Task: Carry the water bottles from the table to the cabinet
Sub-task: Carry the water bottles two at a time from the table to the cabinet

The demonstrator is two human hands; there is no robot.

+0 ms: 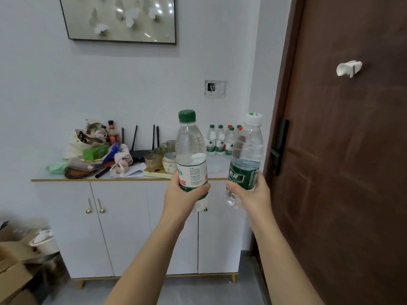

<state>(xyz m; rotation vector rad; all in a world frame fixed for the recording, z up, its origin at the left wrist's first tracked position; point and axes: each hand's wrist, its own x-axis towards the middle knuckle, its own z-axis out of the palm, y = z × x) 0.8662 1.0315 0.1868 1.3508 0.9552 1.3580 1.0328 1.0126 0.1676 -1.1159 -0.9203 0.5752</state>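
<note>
My left hand [184, 194] grips a clear water bottle with a green cap [189, 148] around its lower label, held upright. In my right hand [251, 194] is a second water bottle with a white cap and dark green label [247, 148], tilted slightly right. Both are raised in front of a white cabinet [123, 225] with a gold-edged top. Several small water bottles [220, 140] stand at the back right of the cabinet top, beyond the two held ones.
The cabinet top's left and middle hold a pile of bags and packets [92, 148], a black router [141, 150], glasses and stacked bowls [169, 161]. A brown door [343, 150] stands close on the right. Cardboard boxes [15, 267] sit at the lower left.
</note>
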